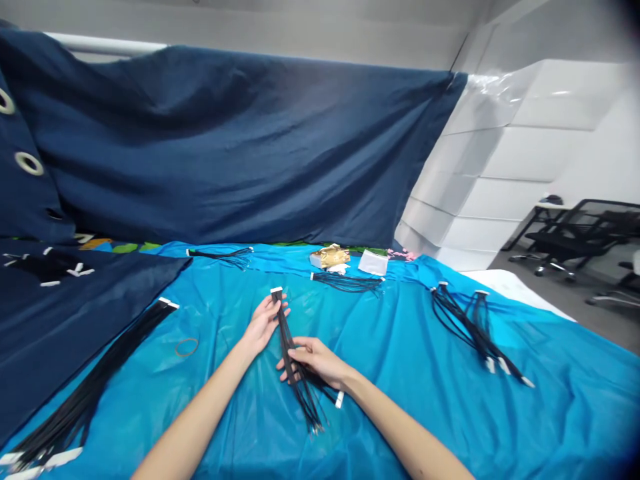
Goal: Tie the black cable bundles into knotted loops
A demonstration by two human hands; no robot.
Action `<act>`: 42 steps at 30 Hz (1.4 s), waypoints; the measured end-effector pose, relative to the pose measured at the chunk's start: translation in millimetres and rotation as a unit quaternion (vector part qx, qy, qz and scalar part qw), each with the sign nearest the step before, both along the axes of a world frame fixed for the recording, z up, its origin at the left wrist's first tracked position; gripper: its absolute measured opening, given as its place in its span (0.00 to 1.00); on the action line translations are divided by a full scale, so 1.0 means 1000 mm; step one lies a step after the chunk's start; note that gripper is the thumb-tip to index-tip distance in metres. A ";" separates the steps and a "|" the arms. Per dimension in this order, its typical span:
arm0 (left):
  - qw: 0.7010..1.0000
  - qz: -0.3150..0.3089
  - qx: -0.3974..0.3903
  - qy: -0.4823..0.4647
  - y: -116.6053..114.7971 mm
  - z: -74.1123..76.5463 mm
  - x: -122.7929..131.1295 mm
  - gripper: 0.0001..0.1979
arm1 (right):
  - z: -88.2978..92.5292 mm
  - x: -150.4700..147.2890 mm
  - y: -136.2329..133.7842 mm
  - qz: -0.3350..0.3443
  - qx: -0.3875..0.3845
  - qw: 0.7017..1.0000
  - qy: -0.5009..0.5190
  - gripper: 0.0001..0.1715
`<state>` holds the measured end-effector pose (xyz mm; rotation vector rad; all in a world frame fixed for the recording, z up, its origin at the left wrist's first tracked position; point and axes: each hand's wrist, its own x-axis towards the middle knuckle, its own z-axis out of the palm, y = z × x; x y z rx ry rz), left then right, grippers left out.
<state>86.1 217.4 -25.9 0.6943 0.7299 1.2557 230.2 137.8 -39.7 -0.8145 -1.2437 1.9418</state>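
A black wire harness [283, 327] with a white connector at its upper end hangs between my two hands above the blue cloth. My left hand [263, 324] grips it just below the connector. Lower down, my right hand [313, 361] is closed around the wires, its thumb on top. Loose wire ends with small bare tips spread out below the right hand. Beneath that hand, more black wires run to a white end piece [340, 399]; whether they belong to the same harness I cannot tell.
A big bundle of black harnesses [107, 367] lies at the left, beside a rubber band [187, 347]. More harnesses [473, 330] rest at the right. Farther back are single harnesses [347, 283], a gold wrapper [331, 255] and a white packet [373, 263]. A dark blue curtain [225, 147] hangs behind.
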 end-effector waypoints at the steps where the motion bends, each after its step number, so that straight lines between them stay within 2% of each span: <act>1: 1.000 0.000 0.005 0.014 0.000 0.000 -0.001 0.12 | 0.000 0.001 0.001 -0.010 0.012 1.000 -0.021 0.28; 5: 0.999 -0.005 0.017 0.049 -0.001 0.000 -0.004 0.15 | 0.002 0.005 0.004 -0.049 0.071 0.991 -0.098 0.26; 9: 0.999 0.000 0.003 0.045 0.002 -0.004 -0.005 0.17 | 0.002 0.011 0.008 -0.080 0.094 0.984 -0.125 0.27; 13: 0.999 0.011 -0.017 0.033 0.007 -0.003 -0.008 0.16 | 0.003 0.020 0.011 -0.076 0.108 0.981 -0.143 0.28; 19: 0.996 0.063 -0.065 0.006 0.012 0.006 -0.017 0.11 | 0.008 0.035 0.011 0.003 0.102 0.983 -0.152 0.27; 26: 0.993 0.079 -0.083 -0.007 0.015 0.013 -0.023 0.09 | 0.008 0.039 0.008 0.154 0.100 0.968 -0.169 0.35; 30: 0.990 0.103 -0.097 -0.011 0.016 0.013 -0.023 0.09 | 0.009 0.037 0.007 0.191 0.104 0.960 -0.178 0.39; 33: 0.987 0.122 -0.101 -0.015 0.015 0.012 -0.023 0.09 | 0.007 0.036 0.005 0.194 0.096 0.960 -0.178 0.40; 35: 0.985 0.134 -0.103 -0.018 0.015 0.011 -0.023 0.09 | 0.006 0.034 0.005 0.181 0.106 0.962 -0.175 0.40; 37: 0.984 0.144 -0.106 -0.018 0.015 0.010 -0.024 0.08 | 0.006 0.032 0.005 0.132 0.140 0.967 -0.168 0.41; 39: 0.982 0.154 -0.109 -0.018 0.016 0.009 -0.025 0.08 | 0.008 0.031 0.005 0.031 0.201 0.964 -0.171 0.41; 42: 0.979 0.170 -0.113 -0.018 0.017 0.007 -0.026 0.08 | 0.013 0.033 0.006 -0.120 0.314 0.915 -0.223 0.29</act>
